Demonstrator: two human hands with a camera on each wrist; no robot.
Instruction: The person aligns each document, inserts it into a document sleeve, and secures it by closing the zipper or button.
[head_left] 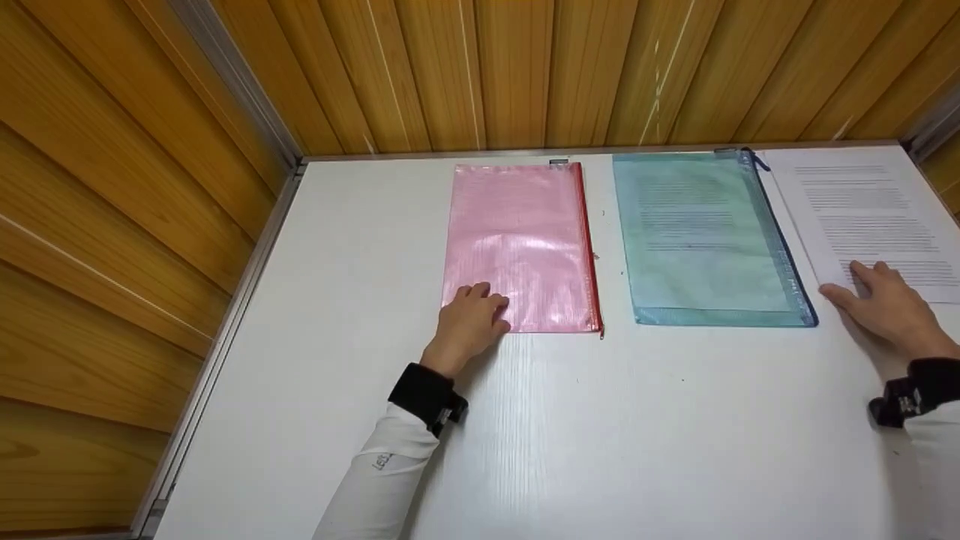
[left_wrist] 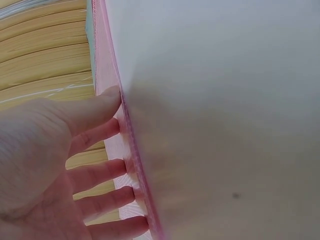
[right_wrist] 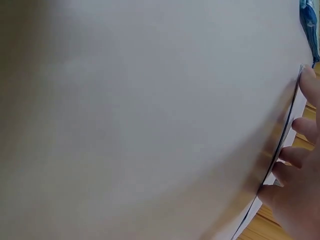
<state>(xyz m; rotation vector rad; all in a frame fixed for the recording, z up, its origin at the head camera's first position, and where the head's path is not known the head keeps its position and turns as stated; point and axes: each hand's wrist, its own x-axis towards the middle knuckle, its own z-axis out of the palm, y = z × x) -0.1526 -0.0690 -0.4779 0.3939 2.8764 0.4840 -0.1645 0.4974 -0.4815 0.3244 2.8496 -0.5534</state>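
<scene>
A pink translucent zipper pouch [head_left: 517, 217] with a red zip along its right side lies flat on the white table. My left hand [head_left: 466, 326] rests on its lower left part, fingers spread and loosely bent; in the left wrist view the thumb [left_wrist: 102, 104] touches the pouch's near edge. On the right, my right hand [head_left: 892, 307] lies over the near edge of a stack of printed paper [head_left: 877, 202], its thumb at the lower left corner. Between the hands is a blue-green zipper pouch [head_left: 697, 285], with printed sheets showing through it.
The white table [head_left: 360, 300] stretches out in front of both arms and to the left of the pink pouch. Wood-patterned panels [head_left: 510, 75] stand along the back and left. A dark zip tail [head_left: 756, 159] sticks out at the blue-green pouch's top right, beside the paper.
</scene>
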